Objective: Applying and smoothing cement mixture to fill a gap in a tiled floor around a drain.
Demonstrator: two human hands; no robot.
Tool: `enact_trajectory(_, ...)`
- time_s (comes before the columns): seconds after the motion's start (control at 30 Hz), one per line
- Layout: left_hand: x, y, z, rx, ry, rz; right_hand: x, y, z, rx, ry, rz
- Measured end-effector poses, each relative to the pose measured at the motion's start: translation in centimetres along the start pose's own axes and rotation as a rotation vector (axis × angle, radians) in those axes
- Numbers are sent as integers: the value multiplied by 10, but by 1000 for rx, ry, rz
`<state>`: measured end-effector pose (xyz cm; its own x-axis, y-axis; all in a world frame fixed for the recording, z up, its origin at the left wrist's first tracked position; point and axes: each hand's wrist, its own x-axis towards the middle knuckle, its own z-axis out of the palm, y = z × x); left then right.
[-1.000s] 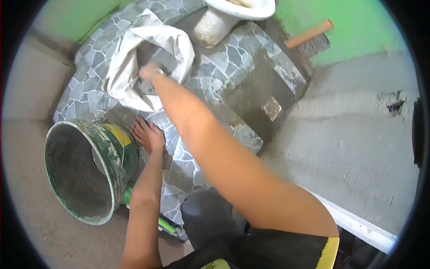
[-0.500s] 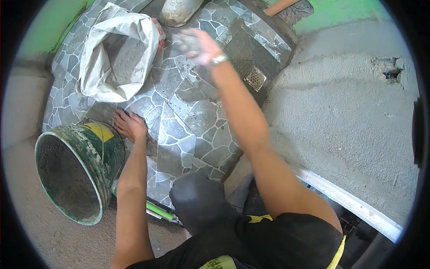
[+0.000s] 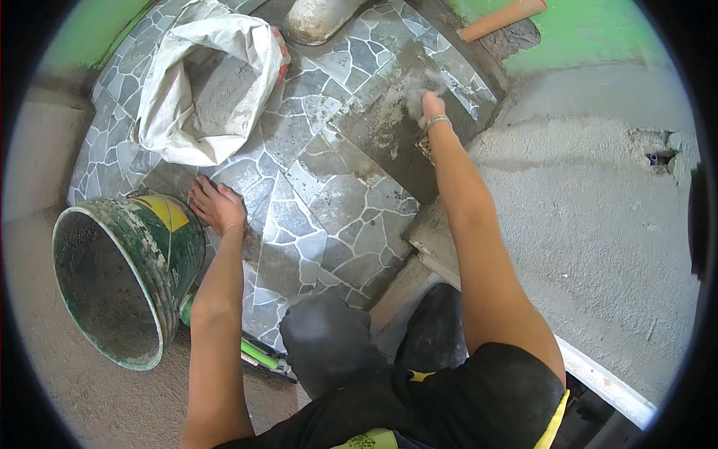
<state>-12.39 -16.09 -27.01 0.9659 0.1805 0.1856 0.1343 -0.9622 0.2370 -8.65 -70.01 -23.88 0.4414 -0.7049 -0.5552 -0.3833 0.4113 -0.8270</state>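
My left hand (image 3: pixel 217 206) lies with fingers spread on the stone-patterned floor tiles (image 3: pixel 295 217), beside the green bucket. My right hand (image 3: pixel 431 108) reaches over a strip of dark grey mortar (image 3: pixel 389 138) at the far right. Motion and a haze of grey powder smear its fingers, so whether they hold anything is unclear. A metal drain grate (image 3: pixel 424 150) is partly hidden behind my right wrist. Left of the middle, a white woven sack (image 3: pixel 168 112) stands with its top rolled back and grey powder (image 3: pixel 224 93) inside.
A mortar-caked green bucket (image 3: pixel 176 251) lies on its side, mouth toward me. At the back are a white, dirt-smeared cylindrical object (image 3: pixel 310 19) and an orange pipe (image 3: pixel 505 19). A green-handled tool (image 3: pixel 258 352) lies by my knee. Rough grey wall (image 3: pixel 568 202) borders the right.
My right hand has swung right, from beside the sack to above the mortar strip, and its forearm now covers part of the drain grate. My left hand stays on the tiles.
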Motion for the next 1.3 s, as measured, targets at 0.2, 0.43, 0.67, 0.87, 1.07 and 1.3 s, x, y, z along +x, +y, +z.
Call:
enact_trajectory(0.2, 1, 2, -2, 10, 1, -10, 28, -21, 12, -965, -315, -52)
enact_trajectory(0.43, 1, 2, -1, 16, 30, 8, 71, -18, -10, 322, -48, -83)
enact_trajectory(0.67, 1, 3, -7, -9, 10, 2, 98, -38, -13, 41, -344, 142)
enact_trajectory(0.87, 1, 3, -7, -14, -25, -28, 117, -18, -49, -29, 67, 39)
enact_trajectory(1.07, 1, 1, -4, 2, 1, -10, 99, -23, -77, -511, -269, 116)
enact_trajectory(1.3, 1, 1, -9, -10, -14, -38, 74, -18, -82, -648, -354, 185)
